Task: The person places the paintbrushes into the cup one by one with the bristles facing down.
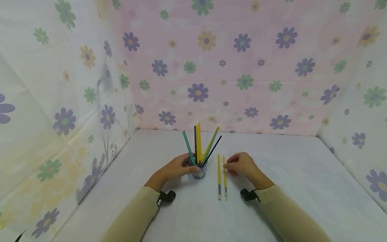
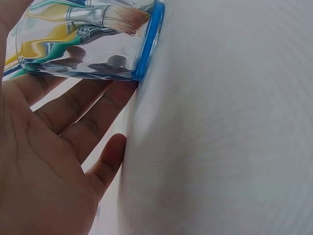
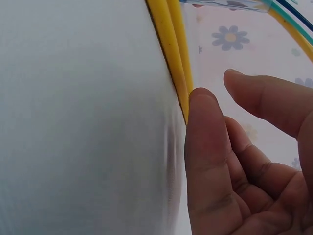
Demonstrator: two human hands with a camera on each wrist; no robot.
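Observation:
My left hand (image 1: 178, 167) holds a clear glass (image 1: 199, 174), thumb in front and fingers round the far side. The glass stands upright, with several yellow, green and dark paintbrushes (image 1: 199, 144) leaning in it, handles up. In the left wrist view, bristles (image 2: 128, 19) point down toward the blue-tinted base (image 2: 150, 41). Two yellow paintbrushes (image 1: 219, 173) lie side by side right of the glass, bristles toward me. My right hand (image 1: 243, 165) is at the rightmost paintbrush (image 1: 225, 176), one fingertip beside its handle (image 3: 168, 44); thumb and forefinger are apart, the other fingers bent.
A white-covered table (image 1: 193, 218) lies under everything. Flower-patterned cloth (image 1: 223, 67) hangs behind it, with similar cloth (image 1: 65, 141) on the left and right sides. A small black camera (image 1: 167, 196) is strapped to the left wrist, another black camera (image 1: 248, 195) to the right.

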